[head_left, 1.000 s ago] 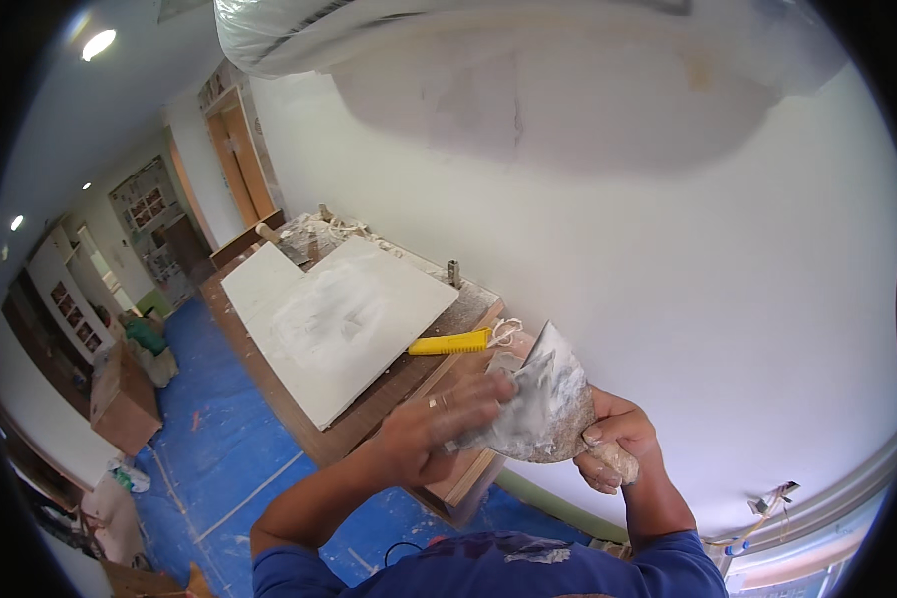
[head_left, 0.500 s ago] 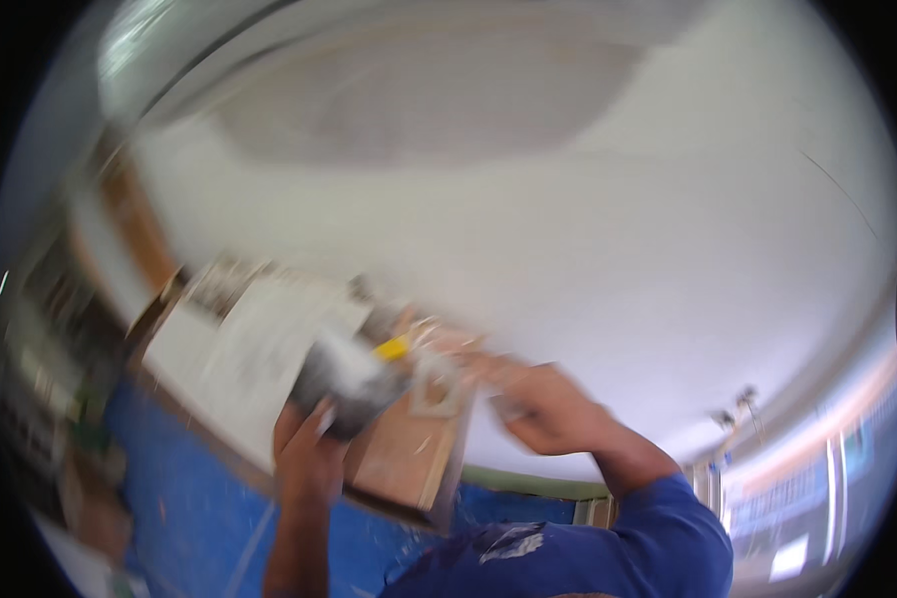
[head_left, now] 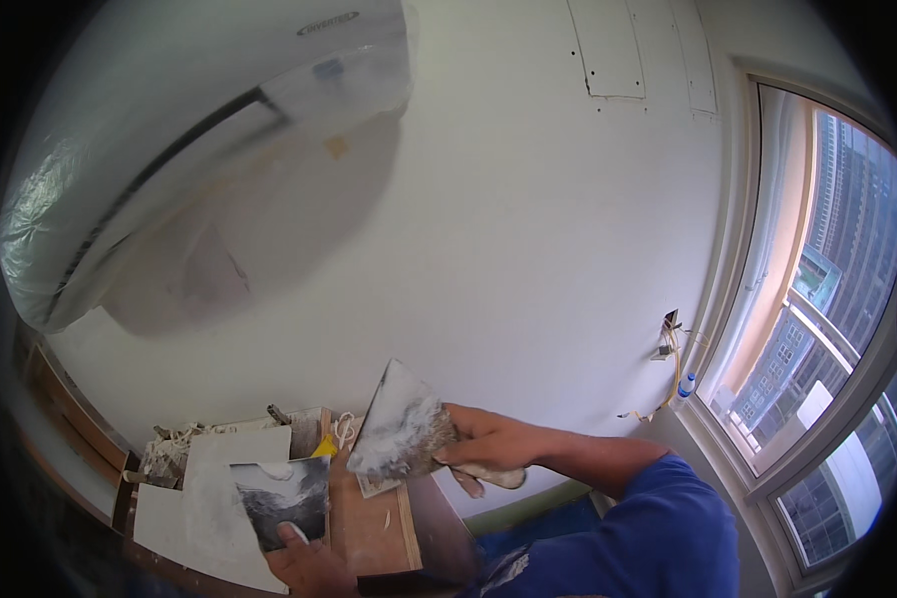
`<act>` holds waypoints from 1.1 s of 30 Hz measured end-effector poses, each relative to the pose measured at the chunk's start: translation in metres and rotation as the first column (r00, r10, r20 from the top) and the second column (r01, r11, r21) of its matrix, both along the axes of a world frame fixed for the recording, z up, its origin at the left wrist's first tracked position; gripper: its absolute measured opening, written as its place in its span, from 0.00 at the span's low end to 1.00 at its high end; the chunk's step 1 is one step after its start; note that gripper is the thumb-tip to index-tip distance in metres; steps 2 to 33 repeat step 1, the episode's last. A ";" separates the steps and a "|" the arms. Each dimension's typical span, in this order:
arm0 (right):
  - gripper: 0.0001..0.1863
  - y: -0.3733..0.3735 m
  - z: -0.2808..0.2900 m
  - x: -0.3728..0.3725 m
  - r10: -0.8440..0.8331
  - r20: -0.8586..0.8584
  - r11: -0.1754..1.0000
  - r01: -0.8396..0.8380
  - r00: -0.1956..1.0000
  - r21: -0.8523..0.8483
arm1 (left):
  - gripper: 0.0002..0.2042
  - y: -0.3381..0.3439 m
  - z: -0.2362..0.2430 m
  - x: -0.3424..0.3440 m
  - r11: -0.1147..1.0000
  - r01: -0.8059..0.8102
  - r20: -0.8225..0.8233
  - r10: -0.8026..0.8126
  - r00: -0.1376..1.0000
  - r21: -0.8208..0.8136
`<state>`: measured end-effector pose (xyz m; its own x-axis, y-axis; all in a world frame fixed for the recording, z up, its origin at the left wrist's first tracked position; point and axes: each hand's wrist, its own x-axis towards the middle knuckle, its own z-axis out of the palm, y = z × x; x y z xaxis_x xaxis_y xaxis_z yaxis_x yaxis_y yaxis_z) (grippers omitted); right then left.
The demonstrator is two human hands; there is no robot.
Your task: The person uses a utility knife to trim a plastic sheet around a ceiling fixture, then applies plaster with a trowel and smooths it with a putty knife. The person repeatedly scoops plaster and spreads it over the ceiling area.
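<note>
My left hand (head_left: 314, 570) is closed on the lower edge of a dark, square-edged plate (head_left: 294, 508), its thumb lying on the face; white paste is smeared across the top of the plate. To the right and higher up, my right hand (head_left: 493, 448) grips a wide putty knife (head_left: 401, 424). Its broad blade points up and left in front of the wall and is streaked with wet white and grey putty. A pale handle end shows under my fingers. The two tools are apart, both above a wooden cabinet top (head_left: 369, 523).
White boards (head_left: 214, 473) cover the cabinet's left part, with rubble behind them. A yellow item (head_left: 324, 446) lies near the wall. A plastic-wrapped air conditioner (head_left: 209, 130) hangs upper left. Loose wires (head_left: 673, 369) stick out of the wall beside a window (head_left: 817, 249).
My view has swung up and right, bringing the air conditioner and window into sight. My right hand has come left with the putty knife raised; my left hand still holds the plate.
</note>
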<state>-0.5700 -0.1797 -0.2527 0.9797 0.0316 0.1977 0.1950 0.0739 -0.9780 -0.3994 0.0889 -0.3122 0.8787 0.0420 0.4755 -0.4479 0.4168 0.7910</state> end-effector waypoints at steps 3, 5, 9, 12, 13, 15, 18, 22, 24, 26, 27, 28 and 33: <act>0.38 0.002 -0.001 0.002 0.010 0.001 1.000 -0.010 1.000 0.002 | 0.25 0.004 -0.002 0.001 0.968 -0.101 -0.056 0.117 0.992 0.229; 0.38 0.002 -0.001 0.002 0.010 0.001 1.000 -0.010 1.000 0.002 | 0.25 0.004 -0.002 0.001 0.968 -0.101 -0.056 0.117 0.992 0.229; 0.38 0.002 -0.001 0.002 0.010 0.001 1.000 -0.010 1.000 0.002 | 0.25 0.004 -0.002 0.001 0.968 -0.101 -0.056 0.117 0.992 0.229; 0.38 0.002 -0.001 0.002 0.010 0.001 1.000 -0.010 1.000 0.002 | 0.25 0.004 -0.002 0.001 0.968 -0.101 -0.056 0.117 0.992 0.229; 0.38 0.002 -0.001 0.002 0.010 0.001 1.000 -0.010 1.000 0.002 | 0.25 0.004 -0.002 0.001 0.968 -0.101 -0.056 0.117 0.992 0.229; 0.38 0.002 -0.001 0.002 0.010 0.001 1.000 -0.010 1.000 0.002 | 0.25 0.004 -0.002 0.001 0.968 -0.101 -0.056 0.117 0.992 0.229; 0.38 0.002 -0.001 0.002 0.010 0.001 1.000 -0.010 1.000 0.002 | 0.25 0.004 -0.002 0.001 0.968 -0.101 -0.056 0.117 0.992 0.229; 0.38 0.002 -0.001 0.002 0.010 0.001 1.000 -0.010 1.000 0.002 | 0.25 0.004 -0.002 0.001 0.968 -0.101 -0.056 0.117 0.992 0.229; 0.38 0.002 -0.001 0.002 0.010 0.001 1.000 -0.010 1.000 0.002 | 0.25 0.004 -0.002 0.001 0.968 -0.101 -0.056 0.117 0.992 0.229; 0.38 0.002 -0.001 0.002 0.010 0.001 1.000 -0.010 1.000 0.002 | 0.25 0.004 -0.002 0.001 0.968 -0.101 -0.056 0.117 0.992 0.229; 0.38 0.002 -0.001 0.002 0.010 0.001 1.000 -0.010 1.000 0.002 | 0.25 0.004 -0.002 0.001 0.968 -0.101 -0.056 0.117 0.992 0.229; 0.38 0.002 -0.001 0.002 0.010 0.001 1.000 -0.010 1.000 0.002 | 0.25 0.004 -0.002 0.001 0.968 -0.101 -0.056 0.117 0.992 0.229; 0.38 0.002 -0.001 0.002 0.010 0.001 1.000 -0.010 1.000 0.002 | 0.25 0.004 -0.002 0.001 0.968 -0.101 -0.056 0.117 0.992 0.229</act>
